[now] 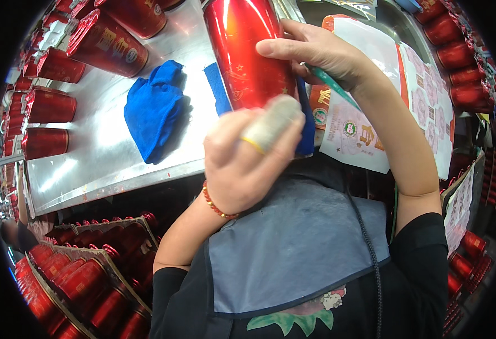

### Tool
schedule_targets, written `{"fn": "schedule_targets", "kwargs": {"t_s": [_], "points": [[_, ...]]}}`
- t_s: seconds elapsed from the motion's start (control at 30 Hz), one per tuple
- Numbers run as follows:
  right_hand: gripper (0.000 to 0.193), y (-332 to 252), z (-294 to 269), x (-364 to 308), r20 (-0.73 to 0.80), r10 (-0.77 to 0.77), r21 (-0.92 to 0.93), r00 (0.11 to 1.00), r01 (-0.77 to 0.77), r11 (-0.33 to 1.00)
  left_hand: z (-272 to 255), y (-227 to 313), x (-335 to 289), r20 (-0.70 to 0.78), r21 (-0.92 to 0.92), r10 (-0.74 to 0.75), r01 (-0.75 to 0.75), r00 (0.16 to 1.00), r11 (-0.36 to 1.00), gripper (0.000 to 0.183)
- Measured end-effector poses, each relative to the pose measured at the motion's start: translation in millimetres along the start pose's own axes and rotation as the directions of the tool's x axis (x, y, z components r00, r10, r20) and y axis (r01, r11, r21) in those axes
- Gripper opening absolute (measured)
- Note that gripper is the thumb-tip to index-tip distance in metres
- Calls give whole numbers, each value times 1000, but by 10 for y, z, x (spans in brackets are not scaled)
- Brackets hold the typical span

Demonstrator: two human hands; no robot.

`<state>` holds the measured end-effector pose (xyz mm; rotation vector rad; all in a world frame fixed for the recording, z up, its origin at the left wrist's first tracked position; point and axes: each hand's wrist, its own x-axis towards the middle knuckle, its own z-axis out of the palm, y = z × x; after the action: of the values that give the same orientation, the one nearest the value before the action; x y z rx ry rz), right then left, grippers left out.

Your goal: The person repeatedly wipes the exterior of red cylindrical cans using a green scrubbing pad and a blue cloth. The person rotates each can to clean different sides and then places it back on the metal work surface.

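Across the table (98,133), a lane where a hand could pass runs between the left row of red containers (50,104) and the crumpled blue cloth (153,110); further containers (109,45) crowd its far end. Rightward, the held container (248,59) bars the way, then printed sheets (428,107).

The left forearm (187,238) rises rightward to a curled, blurred left hand (248,155). The right forearm (403,127) slants up leftward from a bent elbow (423,192); the right hand (327,53) has its fingers (276,50) parted.
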<state>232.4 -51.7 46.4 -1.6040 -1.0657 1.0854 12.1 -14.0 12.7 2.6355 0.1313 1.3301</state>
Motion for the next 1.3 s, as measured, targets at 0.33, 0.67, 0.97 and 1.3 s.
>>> {"fn": "schedule_targets", "kwargs": {"t_s": [0.33,0.67,0.97,1.3], "points": [[72,142,-352,89,46,65,216,997,-74,974,-25,-109,-338,61,-393,-504,485,861,781,51],[70,84,-229,292,48,26,160,999,-33,987,-187,-104,-329,21,-162,-27,30,999,986,38],[88,-255,-169,386,44,64,-115,997,-59,992,-64,60,63,144,-66,174,-166,974,984,40],[73,-127,-308,240,38,59,97,997,-63,993,-7,-105,-237,10,-304,-455,436,891,847,54]]}}
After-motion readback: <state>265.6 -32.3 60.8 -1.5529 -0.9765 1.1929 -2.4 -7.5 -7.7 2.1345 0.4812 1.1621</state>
